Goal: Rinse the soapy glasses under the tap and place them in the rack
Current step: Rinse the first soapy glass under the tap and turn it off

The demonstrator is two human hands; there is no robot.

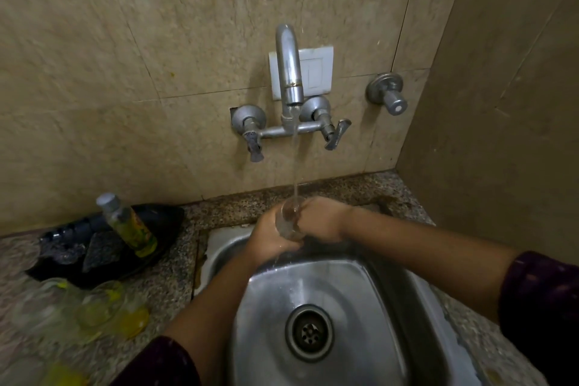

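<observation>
A clear glass (289, 219) sits under the running stream from the wall tap (289, 72), above the back of the steel sink (360, 291). My left hand (272, 236) grips it from the left and below. My right hand (322, 219) grips it from the right, fingers curled at its rim. Water runs into the glass and spills down off my left hand into the basin. Several blurred clear glasses (94, 307) with yellow marks stand on the counter to the left of the sink.
A black tray (163, 222) at the back left holds a bottle of yellow-green liquid (131, 227) and dark scrub pads (103, 252). Two tap handles (336, 135) and a separate valve (388, 94) project from the tiled wall. A side wall closes the right.
</observation>
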